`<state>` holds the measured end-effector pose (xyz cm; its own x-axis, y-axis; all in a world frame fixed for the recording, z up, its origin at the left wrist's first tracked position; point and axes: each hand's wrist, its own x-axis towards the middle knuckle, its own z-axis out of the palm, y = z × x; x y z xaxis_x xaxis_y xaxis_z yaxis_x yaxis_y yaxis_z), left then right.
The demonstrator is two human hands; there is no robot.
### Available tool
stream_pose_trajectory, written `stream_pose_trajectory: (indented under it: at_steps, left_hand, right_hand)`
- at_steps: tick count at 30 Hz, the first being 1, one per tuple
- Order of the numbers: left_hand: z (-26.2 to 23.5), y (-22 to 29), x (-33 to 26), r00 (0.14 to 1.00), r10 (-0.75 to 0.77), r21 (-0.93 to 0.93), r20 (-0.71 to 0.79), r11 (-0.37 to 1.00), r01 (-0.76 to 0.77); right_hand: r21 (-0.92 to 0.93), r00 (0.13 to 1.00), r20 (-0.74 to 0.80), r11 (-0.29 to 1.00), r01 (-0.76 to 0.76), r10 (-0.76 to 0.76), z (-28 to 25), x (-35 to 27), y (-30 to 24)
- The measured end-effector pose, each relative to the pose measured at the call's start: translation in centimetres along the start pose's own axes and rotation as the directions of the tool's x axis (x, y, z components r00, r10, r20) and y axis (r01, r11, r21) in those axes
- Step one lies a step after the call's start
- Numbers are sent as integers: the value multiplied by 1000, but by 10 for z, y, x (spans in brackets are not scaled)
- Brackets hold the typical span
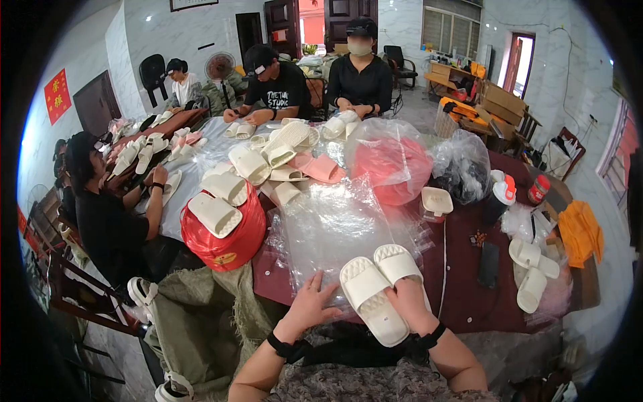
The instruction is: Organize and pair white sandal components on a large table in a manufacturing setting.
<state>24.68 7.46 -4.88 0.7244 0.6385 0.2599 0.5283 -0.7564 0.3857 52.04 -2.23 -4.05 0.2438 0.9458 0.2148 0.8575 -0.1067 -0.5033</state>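
White slippers [367, 288], one pair, sit at the near right corner of the clear bags [335, 218]; I can't tell whether the toes touch the plastic. My right hand [416, 307] has its fingers down inside the slipper on its side, gripping the pair; fingertips hidden. My left hand [309, 307] lies on the near edge of the bags, fingers spread, holding nothing. Bags lie flat on the dark red table [462, 305]. Left of the bags: red sack [234, 244], two cream slippers [216, 213] on top. Beyond the bags: slipper pile [251, 164], mostly cream, plus pink slippers [325, 167]. Far right of the bags: clear sack [392, 161] with red stuff inside, tub [437, 202] just beside it. Well right of the bags: phone [488, 264], bottle [501, 192], red jar [538, 189], a second cream pair [532, 278], orange bag [581, 233]. Left of the bags, past the red sack, a seated co-worker [110, 208] in black; three more people beyond the bags.
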Motion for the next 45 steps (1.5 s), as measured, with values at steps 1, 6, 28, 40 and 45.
stream_pose_trajectory:
  at_steps: [1,6,28,40,45]
  left_hand:
    - [-1,0,1,1000,-11,-43,9,999,11]
    - [-7,-3,8,998,-70,-141,-2,988,69]
    - [5,16,21,969,-233,-27,-78,972,231]
    - [4,1,33,903,-398,-209,-164,908,362]
    - [-4,-6,37,927,-368,-447,-67,842,302]
  right_hand:
    - [0,1000,0,1000,-3,3,0,1,8]
    - [358,949,-309,932,52,66,-29,1,37]
    - [385,911,210,887,257,-355,-51,-66,-17]
    - [215,920,341,969,125,-194,-43,-80,-1]
    - [216,922,323,965,148,-214,-40,-79,3]
